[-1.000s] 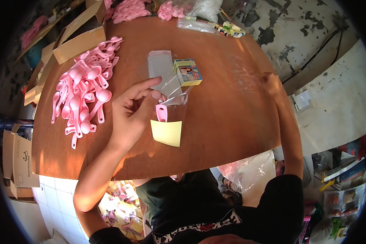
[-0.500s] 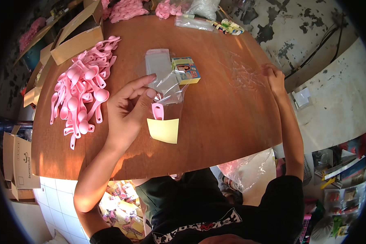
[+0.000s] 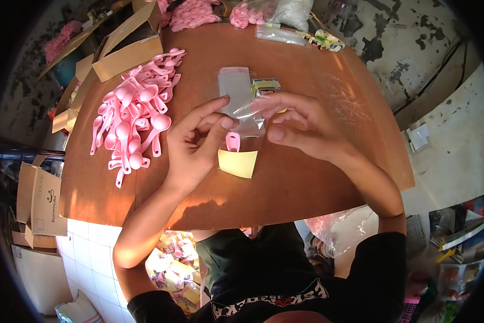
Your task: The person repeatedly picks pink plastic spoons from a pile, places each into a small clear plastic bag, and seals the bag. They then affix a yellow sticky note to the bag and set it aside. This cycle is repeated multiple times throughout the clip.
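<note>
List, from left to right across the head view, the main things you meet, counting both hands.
Brown cardboard box at far left → pile of pink spoons → left hand → yellow card → right hand → small white square.

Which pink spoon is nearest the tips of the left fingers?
The spoon beside the left hand, its holed handle showing above the yellow card; those in the loose pile lie farther left.
</note>
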